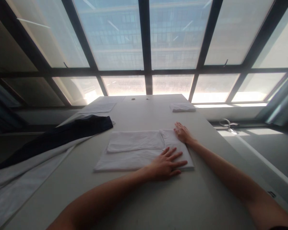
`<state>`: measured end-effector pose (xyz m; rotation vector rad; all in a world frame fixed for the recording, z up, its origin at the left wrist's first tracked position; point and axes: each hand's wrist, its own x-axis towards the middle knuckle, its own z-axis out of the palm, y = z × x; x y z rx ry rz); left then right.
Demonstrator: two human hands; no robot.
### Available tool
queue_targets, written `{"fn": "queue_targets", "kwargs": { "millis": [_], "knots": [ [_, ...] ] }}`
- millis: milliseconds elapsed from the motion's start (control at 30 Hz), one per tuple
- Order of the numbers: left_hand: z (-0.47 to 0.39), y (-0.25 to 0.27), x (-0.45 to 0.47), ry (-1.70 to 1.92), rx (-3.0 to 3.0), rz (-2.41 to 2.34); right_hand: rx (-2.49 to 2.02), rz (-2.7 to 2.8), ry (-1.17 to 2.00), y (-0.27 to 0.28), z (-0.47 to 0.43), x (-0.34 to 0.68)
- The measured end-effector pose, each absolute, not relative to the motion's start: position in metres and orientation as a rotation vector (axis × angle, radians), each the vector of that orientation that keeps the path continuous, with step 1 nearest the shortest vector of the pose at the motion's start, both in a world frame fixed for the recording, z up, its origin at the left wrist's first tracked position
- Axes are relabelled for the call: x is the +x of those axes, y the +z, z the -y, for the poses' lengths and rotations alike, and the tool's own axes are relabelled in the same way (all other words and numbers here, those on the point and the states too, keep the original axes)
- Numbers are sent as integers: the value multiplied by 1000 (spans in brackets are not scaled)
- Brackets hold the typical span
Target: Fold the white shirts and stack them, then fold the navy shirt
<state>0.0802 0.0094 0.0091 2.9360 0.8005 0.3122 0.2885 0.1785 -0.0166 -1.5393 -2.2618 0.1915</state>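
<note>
A folded white cloth (127,161), perhaps a garment, lies flat on the white table (139,201), with a smaller folded section on its top left. My left hand (168,164) rests on its near right part, fingers spread and pointing right. Farther back, my right hand (182,132) lies flat at the cloth's far right corner, its fingers stretched out. Neither hand grips the fabric; both press on it or touch it from above.
To the left, a dark navy garment (86,126) and long white fabric (36,179) hang over the table's edge. Folded white cloths lie at the far left (98,108) and far right (182,107). Large windows (120,35) stand behind the table, and a grey curtain (278,99) hangs at right.
</note>
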Motion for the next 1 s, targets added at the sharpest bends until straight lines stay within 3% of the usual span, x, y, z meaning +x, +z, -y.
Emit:
{"fn": "queue_targets", "kwargs": {
  "millis": [233,667,1000],
  "knots": [
    [-11,4,82,369,2926,-821,-834,2630,262,-13,-118,300],
    [-13,-1,82,408,2910,-776,-1222,2669,-171,-11,-25,328],
    [-11,5,84,500,2984,-783,-1442,2359,335,-3,-92,251]
  ]
}}
